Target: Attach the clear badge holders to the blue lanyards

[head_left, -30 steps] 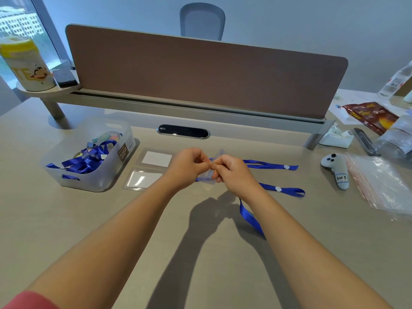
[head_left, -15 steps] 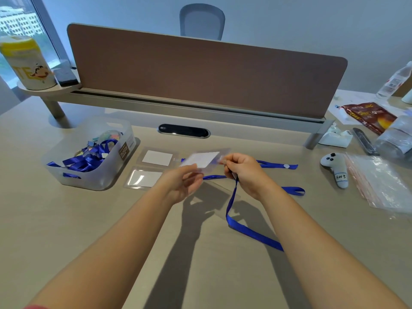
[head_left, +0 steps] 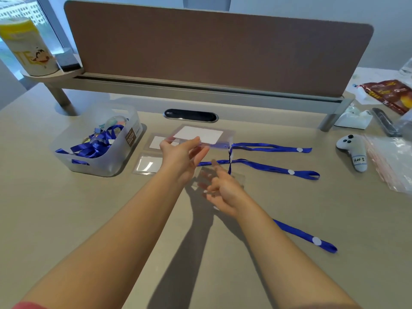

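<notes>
My left hand (head_left: 180, 157) holds a clear badge holder (head_left: 200, 134) with a white card flat in the air. A blue lanyard (head_left: 307, 238) hangs from the holder's right end and trails down across the table past my right forearm. My right hand (head_left: 223, 190) is below it with fingers spread, holding nothing. Two more blue lanyards (head_left: 274, 148) lie on the table to the right. Two clear badge holders (head_left: 148, 165) lie flat beside the bin.
A translucent bin (head_left: 98, 139) with several blue lanyards and clips stands at the left. A white controller (head_left: 354, 150) and a plastic bag (head_left: 394, 161) lie at the right. A brown divider panel (head_left: 211, 45) runs across the back, with a yellow canister (head_left: 26, 47) far left.
My left hand has lifted the badge holder up and away. My right hand let go of the lanyard, dropped lower and opened. The lanyard now hangs from the holder.
</notes>
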The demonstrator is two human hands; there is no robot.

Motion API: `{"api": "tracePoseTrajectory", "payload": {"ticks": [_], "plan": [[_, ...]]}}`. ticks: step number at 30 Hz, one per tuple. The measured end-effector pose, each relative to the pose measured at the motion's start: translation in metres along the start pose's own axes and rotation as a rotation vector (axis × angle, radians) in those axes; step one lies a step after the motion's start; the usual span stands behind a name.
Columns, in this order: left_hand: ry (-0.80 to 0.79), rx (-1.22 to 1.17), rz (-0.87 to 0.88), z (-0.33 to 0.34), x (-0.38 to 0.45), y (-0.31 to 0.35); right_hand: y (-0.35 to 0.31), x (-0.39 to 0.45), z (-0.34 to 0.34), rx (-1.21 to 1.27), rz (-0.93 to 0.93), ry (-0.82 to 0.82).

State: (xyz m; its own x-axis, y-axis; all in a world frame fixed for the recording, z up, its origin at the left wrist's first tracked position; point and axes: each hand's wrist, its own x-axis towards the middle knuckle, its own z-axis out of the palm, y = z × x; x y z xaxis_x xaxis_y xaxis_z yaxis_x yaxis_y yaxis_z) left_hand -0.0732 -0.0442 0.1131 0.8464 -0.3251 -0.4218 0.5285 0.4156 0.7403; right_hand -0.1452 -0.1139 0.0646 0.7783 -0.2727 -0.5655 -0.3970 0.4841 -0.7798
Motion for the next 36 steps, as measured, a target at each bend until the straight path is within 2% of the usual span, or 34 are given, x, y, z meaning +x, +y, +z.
{"api": "tracePoseTrajectory", "payload": {"ticks": [7,12,18,21,25,33,36], "plan": [[0.071,0.011,0.006,-0.012,0.006,-0.008,-0.023,-0.009,-0.039,0.24,-0.218,0.265],[0.027,0.034,-0.02,0.018,-0.004,-0.04,-0.05,-0.035,-0.098,0.403,-0.38,0.427],[-0.069,0.038,-0.048,0.066,-0.019,-0.067,-0.091,-0.077,-0.149,0.339,-0.577,0.764],[-0.063,0.033,-0.031,0.071,-0.021,-0.066,-0.099,-0.086,-0.153,0.327,-0.673,0.85],[0.038,0.033,0.013,0.043,-0.014,-0.059,-0.085,-0.069,-0.139,0.295,-0.565,0.822],[0.352,0.189,0.034,-0.063,0.005,-0.049,-0.007,0.0,-0.088,0.188,-0.099,0.719],[0.457,0.234,0.046,-0.096,0.007,-0.045,0.019,0.017,-0.073,0.145,0.019,0.613]]}}
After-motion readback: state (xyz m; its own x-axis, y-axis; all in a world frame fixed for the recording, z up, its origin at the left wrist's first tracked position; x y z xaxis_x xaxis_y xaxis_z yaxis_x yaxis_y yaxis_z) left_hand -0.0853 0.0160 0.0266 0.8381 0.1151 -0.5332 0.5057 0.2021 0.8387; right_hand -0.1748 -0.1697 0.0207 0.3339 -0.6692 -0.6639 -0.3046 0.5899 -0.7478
